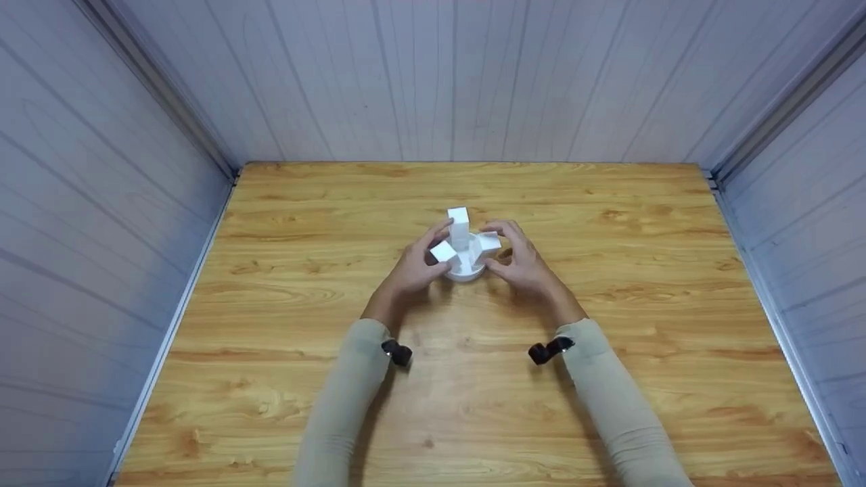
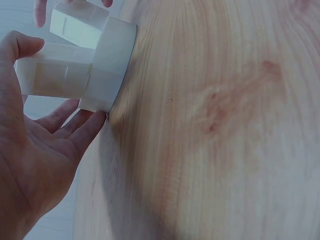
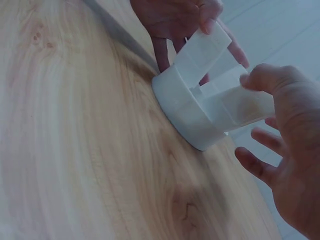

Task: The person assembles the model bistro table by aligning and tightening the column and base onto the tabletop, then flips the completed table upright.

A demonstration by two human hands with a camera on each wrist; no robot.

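Two hands close on a white plastic piece [image 1: 465, 251] at the middle of a wooden table [image 1: 609, 379], seen from the head camera. The piece has a round base [image 1: 467, 273] and three square blocks fanning up from it, toward 12, 9 and 2 o'clock. The left hand [image 1: 413, 267] sits at the piece's 9 o'clock, thumb and fingers bracketing the left block [image 1: 444, 252]. The right hand [image 1: 521, 260] sits at 3 o'clock, fingers arched over the right block [image 1: 487, 242], thumb low by the base. Pale sleeves [image 1: 342, 406] run back toward 6 o'clock, each with a small black wrist camera [image 1: 397, 352]. Grey panelled walls [image 1: 101, 203] enclose the table on three sides.

From the left wrist camera, the left hand [image 2: 35, 160] fills the 8 o'clock corner, fingers spread and nearly straight beneath the piece [image 2: 82, 65], one fingertip touching the base rim; the thumb lies against the outer end of the nearer block. The table's grain [image 2: 225, 125] fills the rest.

From the right wrist camera, the right hand [image 3: 285, 150] enters from 4 o'clock, its thumb on top of the nearer block and the fingers loosely splayed below, short of the base [image 3: 187, 110]. The left hand [image 3: 185, 20] shows at 12 o'clock, fingers pinching the far block [image 3: 202, 50].
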